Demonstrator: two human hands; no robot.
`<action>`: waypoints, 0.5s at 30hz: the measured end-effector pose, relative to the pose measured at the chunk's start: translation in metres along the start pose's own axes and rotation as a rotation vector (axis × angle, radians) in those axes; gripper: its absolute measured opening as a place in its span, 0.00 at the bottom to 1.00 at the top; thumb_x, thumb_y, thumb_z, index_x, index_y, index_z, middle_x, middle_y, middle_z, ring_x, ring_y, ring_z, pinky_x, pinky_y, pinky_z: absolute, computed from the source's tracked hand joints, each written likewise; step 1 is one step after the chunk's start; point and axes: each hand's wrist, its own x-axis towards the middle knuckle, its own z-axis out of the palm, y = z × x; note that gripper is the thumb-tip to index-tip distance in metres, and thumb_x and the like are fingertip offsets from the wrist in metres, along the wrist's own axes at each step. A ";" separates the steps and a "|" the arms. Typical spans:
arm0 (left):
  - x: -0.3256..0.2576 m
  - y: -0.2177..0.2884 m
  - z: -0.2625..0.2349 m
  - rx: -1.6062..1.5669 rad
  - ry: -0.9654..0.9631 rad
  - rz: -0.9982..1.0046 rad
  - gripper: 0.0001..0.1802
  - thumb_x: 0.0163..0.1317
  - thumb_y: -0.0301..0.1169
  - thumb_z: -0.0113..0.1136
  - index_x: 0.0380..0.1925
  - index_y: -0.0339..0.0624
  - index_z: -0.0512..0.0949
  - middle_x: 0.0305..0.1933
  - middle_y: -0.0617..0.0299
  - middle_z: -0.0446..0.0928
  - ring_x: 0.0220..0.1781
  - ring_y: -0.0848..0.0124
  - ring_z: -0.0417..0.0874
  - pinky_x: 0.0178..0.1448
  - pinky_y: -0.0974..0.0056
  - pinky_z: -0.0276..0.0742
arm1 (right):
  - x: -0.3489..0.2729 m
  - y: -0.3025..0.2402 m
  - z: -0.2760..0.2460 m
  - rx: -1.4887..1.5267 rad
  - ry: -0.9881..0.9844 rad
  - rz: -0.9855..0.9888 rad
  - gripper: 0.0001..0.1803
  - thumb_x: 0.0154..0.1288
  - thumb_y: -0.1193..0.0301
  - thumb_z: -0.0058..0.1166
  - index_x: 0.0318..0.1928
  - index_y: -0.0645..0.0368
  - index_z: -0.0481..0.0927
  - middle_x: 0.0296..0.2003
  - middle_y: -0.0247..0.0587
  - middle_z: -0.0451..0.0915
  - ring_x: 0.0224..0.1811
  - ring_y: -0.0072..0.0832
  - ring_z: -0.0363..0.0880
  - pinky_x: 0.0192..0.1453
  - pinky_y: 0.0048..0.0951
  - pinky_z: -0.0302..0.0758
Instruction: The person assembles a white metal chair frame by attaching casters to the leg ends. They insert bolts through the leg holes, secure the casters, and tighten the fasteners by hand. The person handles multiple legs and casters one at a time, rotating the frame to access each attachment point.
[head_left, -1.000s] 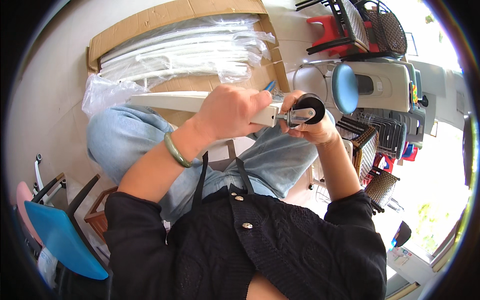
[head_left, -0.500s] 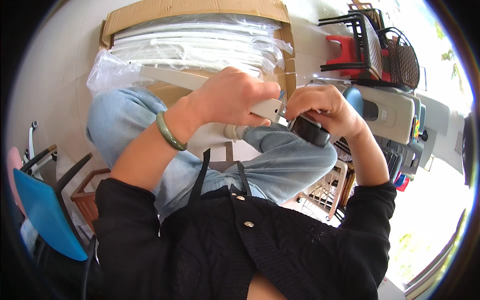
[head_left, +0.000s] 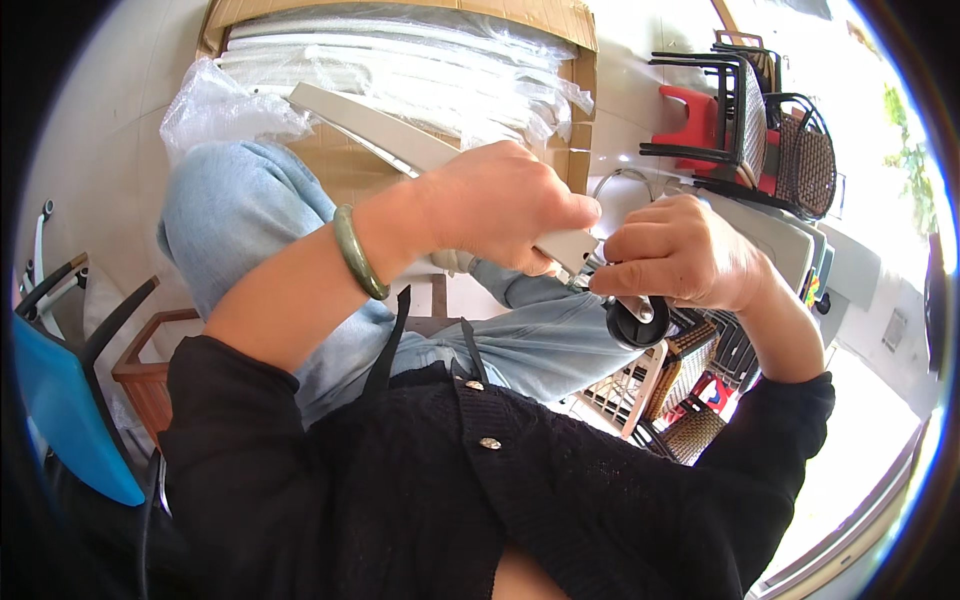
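My left hand (head_left: 497,207) is closed around a long off-white metal bar (head_left: 375,125), near its right end. The bar slants from the upper left down toward my right hand. My right hand (head_left: 688,252) grips a black caster wheel (head_left: 637,322) by its upper part, right at the bar's end. The fingers hide where caster and bar meet, so I cannot tell how far the stem is in. Bubble wrap (head_left: 225,115) lies by the bar's far end.
Beyond my knees an open cardboard box (head_left: 583,75) holds several white tubes (head_left: 400,65) in clear plastic. Stacked black chairs (head_left: 745,110) and a red stool (head_left: 688,120) stand at the far right. A blue chair (head_left: 75,410) and a brown wooden crate (head_left: 150,375) are on the left.
Both hands have shifted slightly right and down with the bar and caster. My right hand has turned, and the wheel now hangs below its fingers, side-on.
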 end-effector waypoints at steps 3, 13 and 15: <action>-0.001 0.001 0.002 0.004 -0.005 -0.007 0.19 0.43 0.39 0.71 0.32 0.47 0.72 0.26 0.60 0.80 0.32 0.57 0.84 0.34 0.55 0.76 | -0.009 0.004 0.012 0.066 0.090 0.017 0.15 0.44 0.77 0.63 0.38 0.59 0.85 0.26 0.36 0.76 0.25 0.34 0.79 0.27 0.32 0.73; -0.004 0.010 0.007 -0.036 -0.035 -0.062 0.17 0.45 0.38 0.69 0.32 0.46 0.74 0.28 0.59 0.81 0.34 0.56 0.84 0.36 0.55 0.78 | -0.038 -0.002 0.073 0.632 0.503 0.380 0.09 0.57 0.85 0.60 0.38 0.63 0.85 0.32 0.41 0.84 0.33 0.31 0.84 0.38 0.26 0.78; -0.004 0.010 0.010 -0.021 -0.030 -0.057 0.17 0.45 0.38 0.69 0.32 0.45 0.74 0.28 0.58 0.81 0.34 0.56 0.84 0.36 0.54 0.78 | -0.044 -0.004 0.091 0.717 0.602 0.430 0.05 0.60 0.75 0.64 0.36 0.63 0.84 0.31 0.38 0.83 0.32 0.25 0.82 0.38 0.24 0.76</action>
